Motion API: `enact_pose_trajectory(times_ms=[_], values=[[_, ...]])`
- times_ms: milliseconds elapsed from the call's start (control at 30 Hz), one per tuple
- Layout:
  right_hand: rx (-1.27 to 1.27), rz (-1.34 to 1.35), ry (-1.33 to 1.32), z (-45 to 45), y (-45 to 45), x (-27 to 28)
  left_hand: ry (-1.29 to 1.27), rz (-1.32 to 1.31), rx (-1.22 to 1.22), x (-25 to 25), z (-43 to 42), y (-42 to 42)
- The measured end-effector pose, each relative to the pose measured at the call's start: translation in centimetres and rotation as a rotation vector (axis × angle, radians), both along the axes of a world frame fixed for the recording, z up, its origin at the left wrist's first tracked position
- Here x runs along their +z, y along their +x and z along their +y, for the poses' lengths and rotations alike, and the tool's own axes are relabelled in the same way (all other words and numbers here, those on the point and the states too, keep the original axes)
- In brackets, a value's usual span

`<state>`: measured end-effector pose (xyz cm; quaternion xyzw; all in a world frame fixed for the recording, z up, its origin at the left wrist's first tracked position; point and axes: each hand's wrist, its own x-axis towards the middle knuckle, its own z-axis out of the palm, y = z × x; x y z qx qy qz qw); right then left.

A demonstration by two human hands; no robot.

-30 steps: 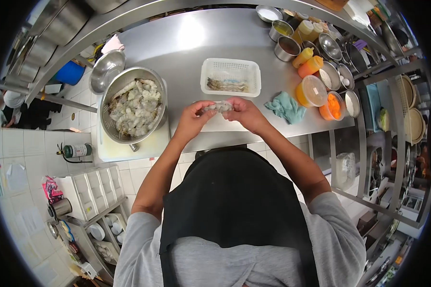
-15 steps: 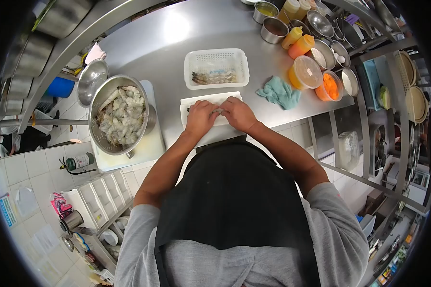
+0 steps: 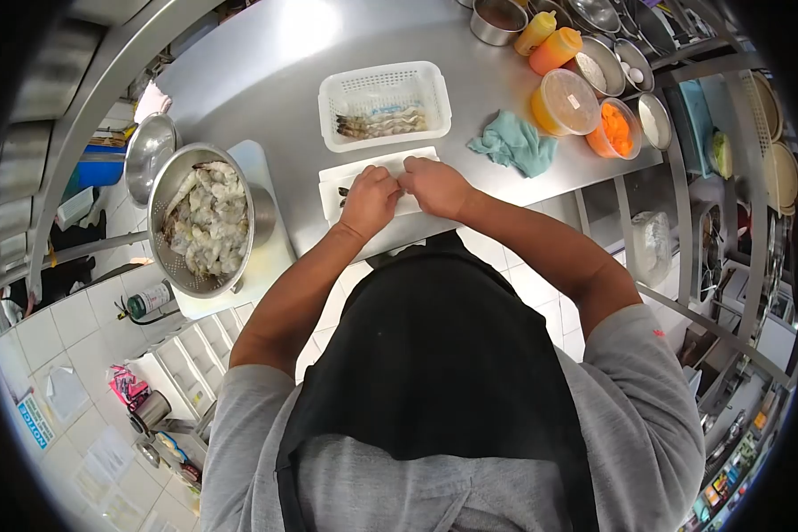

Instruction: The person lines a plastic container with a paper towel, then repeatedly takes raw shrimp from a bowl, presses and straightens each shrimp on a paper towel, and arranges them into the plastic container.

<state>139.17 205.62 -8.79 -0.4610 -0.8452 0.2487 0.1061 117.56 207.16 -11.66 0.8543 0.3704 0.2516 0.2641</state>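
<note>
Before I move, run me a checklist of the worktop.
1. Left hand and right hand over the white tray: ok.
2. Grip on any shrimp beneath the fingers: cannot tell, fingers hide it.
3. Perforated basket just beyond the tray, with room left inside: ok.
4. Colander still holding shrimp: ok.
5. Green cloth off the tray: ok.

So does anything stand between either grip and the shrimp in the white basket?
Only the near wall of the white basket. The left grip and right grip are at the white board just this side, and no cover shows over the shrimp.
</note>
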Motion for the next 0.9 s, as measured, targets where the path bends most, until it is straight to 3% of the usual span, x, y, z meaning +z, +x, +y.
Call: enact_pose_trajectory(times_ms=[167,367,900], values=[[0.084,-0.105,-0.048,1.1,0.5,0.1,0.011,0.085,-0.009,0.5,0.1,-0.3],[-0.06,-0.039,0.225,-0.3,0.8,1.9,-0.027,0.008,0.136,1.5,-1.0,-2.7],[0.1,0.036,0.199,0.3,-2.8,-0.7,-0.062,0.169,0.093,1.3,0.0,-3.7]])
